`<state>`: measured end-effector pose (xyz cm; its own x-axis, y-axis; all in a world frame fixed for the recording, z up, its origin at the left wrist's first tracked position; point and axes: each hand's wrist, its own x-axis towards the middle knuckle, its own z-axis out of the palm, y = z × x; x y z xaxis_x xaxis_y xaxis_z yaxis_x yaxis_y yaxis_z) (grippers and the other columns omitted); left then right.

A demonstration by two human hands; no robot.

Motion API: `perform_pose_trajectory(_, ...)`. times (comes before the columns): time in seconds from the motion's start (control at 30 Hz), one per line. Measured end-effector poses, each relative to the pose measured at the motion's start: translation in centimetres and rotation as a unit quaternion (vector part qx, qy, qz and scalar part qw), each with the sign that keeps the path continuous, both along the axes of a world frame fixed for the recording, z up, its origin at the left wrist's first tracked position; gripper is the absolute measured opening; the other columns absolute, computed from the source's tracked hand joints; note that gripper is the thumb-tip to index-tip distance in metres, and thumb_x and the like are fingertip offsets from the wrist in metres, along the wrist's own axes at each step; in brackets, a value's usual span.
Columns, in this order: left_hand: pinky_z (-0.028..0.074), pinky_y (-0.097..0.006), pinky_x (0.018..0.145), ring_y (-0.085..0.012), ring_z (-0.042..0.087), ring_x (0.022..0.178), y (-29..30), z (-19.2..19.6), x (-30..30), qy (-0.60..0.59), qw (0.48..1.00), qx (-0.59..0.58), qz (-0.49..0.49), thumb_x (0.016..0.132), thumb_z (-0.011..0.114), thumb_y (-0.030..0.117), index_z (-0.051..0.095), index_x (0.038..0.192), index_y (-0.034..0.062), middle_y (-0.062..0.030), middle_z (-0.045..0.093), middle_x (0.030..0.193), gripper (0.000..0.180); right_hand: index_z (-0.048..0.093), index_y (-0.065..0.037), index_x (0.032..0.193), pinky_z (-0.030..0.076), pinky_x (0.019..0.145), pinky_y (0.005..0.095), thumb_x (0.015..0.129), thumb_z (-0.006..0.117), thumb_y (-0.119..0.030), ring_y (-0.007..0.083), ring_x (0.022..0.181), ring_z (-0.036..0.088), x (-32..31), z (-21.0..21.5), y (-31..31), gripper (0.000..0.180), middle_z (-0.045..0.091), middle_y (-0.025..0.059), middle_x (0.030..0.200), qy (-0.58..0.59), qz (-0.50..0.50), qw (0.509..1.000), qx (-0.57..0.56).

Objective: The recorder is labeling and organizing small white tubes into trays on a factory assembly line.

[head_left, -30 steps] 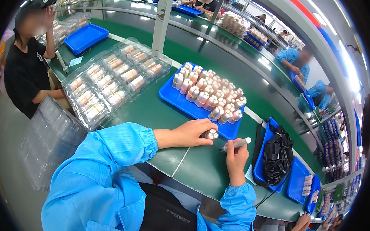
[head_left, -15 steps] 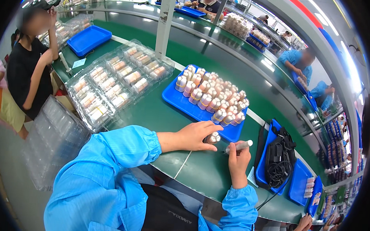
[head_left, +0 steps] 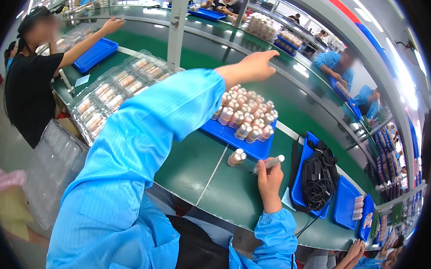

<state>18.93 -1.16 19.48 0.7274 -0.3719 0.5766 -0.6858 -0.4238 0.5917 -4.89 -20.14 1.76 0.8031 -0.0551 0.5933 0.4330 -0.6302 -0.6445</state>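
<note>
My left hand (head_left: 252, 67) reaches far out over the blue tray (head_left: 259, 150), its index finger stretched and thumb apart, holding nothing. In that tray stand several small silver-topped bottles (head_left: 248, 107) with pinkish bodies, some banded together. My right hand (head_left: 269, 185) is closed around a slim tube (head_left: 274, 161) with a pale cap, held above the green bench. Just left of it, a small bundle of bottles (head_left: 236, 157) stands upright on the bench, touched by neither hand. My left sleeve hides part of the tray and of the clear packs.
Clear plastic packs (head_left: 101, 100) filled with bottles lie on the left. Right of me, a blue tray (head_left: 297, 186) holds black cables and a pouch (head_left: 319, 177). A metal post (head_left: 176, 32) rises ahead. A person in black (head_left: 40, 79) stretches an arm across the bench at left.
My left hand has let go of the bottle bundle and swung up and forward over the tray. My right hand keeps the tube. The person in black has extended an arm.
</note>
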Motion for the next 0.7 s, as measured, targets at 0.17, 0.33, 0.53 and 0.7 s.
perform_pose_trajectory(0.17, 0.053, -0.036, 0.075, -0.0220, 0.066, 0.078, -2.6, 1.9, 3.2, 0.103, 0.987, 0.121, -0.031, 0.087, 0.063, 0.016, 0.041, 0.144, 0.0072, -0.0104, 0.070, 0.086, 0.062, 0.056, -0.003, 0.092, 0.047, 0.052, 0.0321, 0.090, 0.069, -0.014, 0.0210, 0.056, 0.062, -0.2, -0.1, -0.2, 0.017, 0.062, 0.0099, 0.068, -0.002, -0.004, 1.000, -0.005)
perform_pose_trajectory(0.33, 0.054, -0.037, 0.077, -0.0245, 0.071, 0.081, 4.3, -1.2, 7.3, 0.014, 0.983, 0.167, 0.073, 0.083, 0.067, 0.022, 0.057, 0.128, 0.0011, -0.0145, 0.073, 0.087, 0.051, 0.057, -0.002, 0.092, 0.048, 0.054, 0.0305, 0.090, 0.069, -0.016, 0.0178, 0.059, 0.062, -0.1, 0.1, 0.1, 0.018, 0.063, 0.0090, 0.069, 0.026, -0.002, 0.999, 0.018)
perform_pose_trajectory(0.53, 0.054, -0.048, 0.066, -0.0375, 0.068, 0.075, 16.3, -3.4, 10.3, -0.059, 0.878, 0.448, 0.157, 0.071, 0.061, 0.011, 0.072, 0.074, 0.0051, -0.0171, 0.070, 0.080, 0.013, 0.056, -0.001, 0.092, 0.049, 0.056, 0.0299, 0.092, 0.067, -0.017, 0.0178, 0.061, 0.064, -1.2, 0.0, -1.2, 0.019, 0.065, 0.0098, 0.072, 0.036, -0.027, 0.998, 0.044)
perform_pose_trajectory(0.7, 0.046, -0.047, 0.057, -0.0351, 0.062, 0.067, 42.9, -8.7, 12.2, -0.257, 0.793, 0.551, 0.043, 0.065, 0.068, 0.022, 0.069, 0.077, 0.0123, -0.0125, 0.062, 0.070, 0.015, 0.055, -0.001, 0.093, 0.048, 0.056, 0.0298, 0.093, 0.066, -0.016, 0.0176, 0.061, 0.063, 0.0, 0.5, 0.4, 0.019, 0.063, 0.0091, 0.071, 0.023, 0.020, 0.999, 0.020)
